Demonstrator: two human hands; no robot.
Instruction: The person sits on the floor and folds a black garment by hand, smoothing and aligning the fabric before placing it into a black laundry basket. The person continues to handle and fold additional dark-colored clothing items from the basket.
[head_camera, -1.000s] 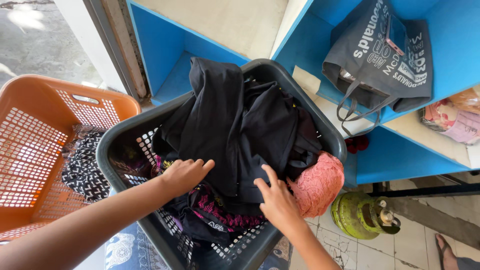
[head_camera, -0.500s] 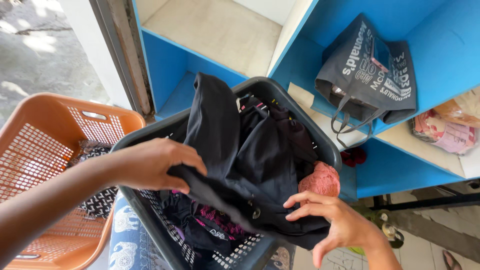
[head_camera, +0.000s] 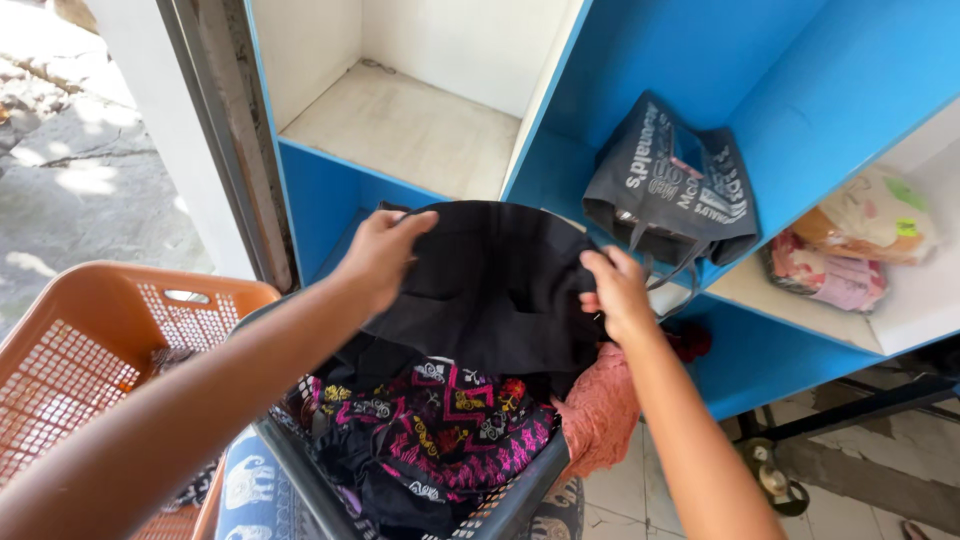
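Both hands, left hand (head_camera: 383, 250) and right hand (head_camera: 615, 290), grip 1 black garment (head_camera: 490, 290) above 1 grey basket (head_camera: 520, 495); 1 orange basket (head_camera: 75, 350) stands beside it.

Dark grey tote bag (head_camera: 672, 190) with pale printed lettering, leaning against the blue back wall of the middle shelf compartment (head_camera: 640, 90), handles hanging down over the shelf edge. To the right, on the pale shelf board (head_camera: 900, 320), two soft plastic packages lying one above the other: upper package (head_camera: 870, 215) beige and orange, with a small yellow-green sticker label (head_camera: 907, 228) near its right end; lower package (head_camera: 825, 275) pink and white with red pattern, touching the upper one. No signs and no screens visible.
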